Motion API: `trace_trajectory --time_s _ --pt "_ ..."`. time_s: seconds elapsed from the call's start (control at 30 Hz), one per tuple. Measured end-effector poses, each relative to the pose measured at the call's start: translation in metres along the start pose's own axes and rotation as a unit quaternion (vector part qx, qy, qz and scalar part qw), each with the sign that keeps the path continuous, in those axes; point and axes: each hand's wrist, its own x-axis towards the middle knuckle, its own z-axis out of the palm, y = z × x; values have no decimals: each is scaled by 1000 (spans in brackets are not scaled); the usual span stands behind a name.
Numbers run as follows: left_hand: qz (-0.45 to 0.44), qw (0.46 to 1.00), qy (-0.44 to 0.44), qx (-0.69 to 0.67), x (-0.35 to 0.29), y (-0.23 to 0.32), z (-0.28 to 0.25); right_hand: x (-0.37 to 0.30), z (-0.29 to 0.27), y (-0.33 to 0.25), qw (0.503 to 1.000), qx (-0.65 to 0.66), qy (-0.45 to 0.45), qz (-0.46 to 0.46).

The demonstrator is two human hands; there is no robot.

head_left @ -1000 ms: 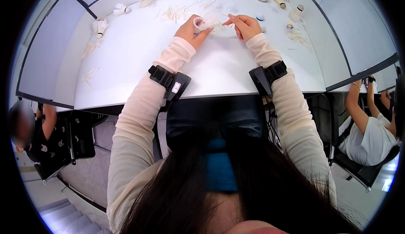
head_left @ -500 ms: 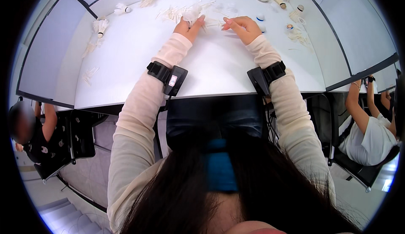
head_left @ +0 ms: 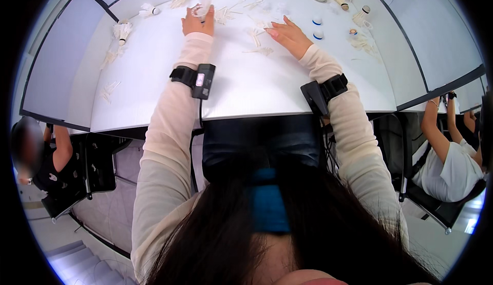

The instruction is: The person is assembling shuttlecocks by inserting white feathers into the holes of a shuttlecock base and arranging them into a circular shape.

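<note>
At the far left of the table's middle, my left hand (head_left: 198, 24) is closed round a translucent cup-like piece (head_left: 204, 2) with reddish marks inside. Its lower part is hidden by the fingers. My right hand (head_left: 290, 37) lies low over the table with its fingers stretched out and apart. Those fingertips are next to loose white feather pieces (head_left: 266, 25), and I cannot make out whether they touch them. More thin feather pieces (head_left: 226, 14) lie scattered between the two hands, and a few (head_left: 254, 37) rest nearer to me.
Whole shuttlecocks stand or lie along the left (head_left: 122, 32) and at the back right (head_left: 362, 15). Two small white-and-blue cork bases (head_left: 318, 35) sit right of my right hand. Feather scraps (head_left: 363, 43) lie further right. Low partitions (head_left: 395, 25) edge the table; people sit on both sides.
My left hand has moved left and away with the translucent piece. My right hand has opened from a pinch and lowered slightly. Feather pieces now lie uncovered between the hands.
</note>
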Motion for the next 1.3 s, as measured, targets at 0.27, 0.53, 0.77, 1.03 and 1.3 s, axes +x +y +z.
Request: trace_trajectory --time_s 0.27,0.53,0.77,1.03,1.3 --pt "-116 972 -186 -87 11 -30 -5 2 5 2 997 -75 19 -18" --pt "-88 904 -190 -372 3 -8 -19 2 1 -6 996 -67 46 -34" --pt "-104 849 -338 -392 -4 11 -18 0 3 -3 998 -41 39 -34" --pt "-60 841 -335 -422 -12 38 -25 -3 -5 -18 999 6 36 -34" --pt "-113 805 -415 -410 -25 46 -22 -2 -4 -10 999 39 -7 -22"
